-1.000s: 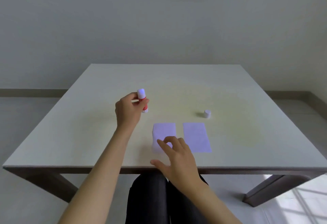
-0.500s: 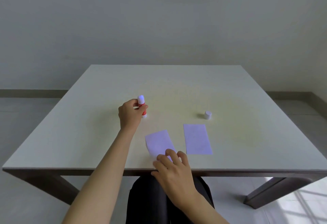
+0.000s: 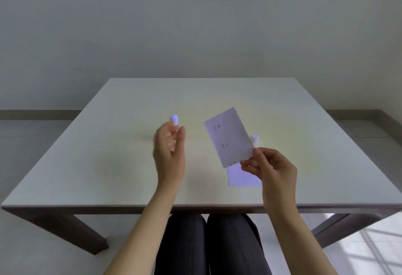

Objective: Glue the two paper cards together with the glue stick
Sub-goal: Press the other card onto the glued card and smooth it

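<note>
With the right hand (image 3: 269, 167) pinching only one corner of the lifted card (image 3: 229, 136) and the left hand (image 3: 169, 150) closed round the uncapped glue stick (image 3: 174, 121) – the second card (image 3: 242, 177) lies on the table (image 3: 108, 166) below – pressing glue against it in mid-air could buckle or tear it.

Counted on the surface (image 3: 108, 166): 1.
Paper cards: 2, one raised card (image 3: 229, 136), one flat card (image 3: 242, 178).
Glue sticks: 1, the glue stick (image 3: 174, 121).
Loose white caps: 1, the cap (image 3: 254, 138).
Hands: 2, left hand (image 3: 169, 155), right hand (image 3: 272, 168).
Table legs seen: 2.
</note>
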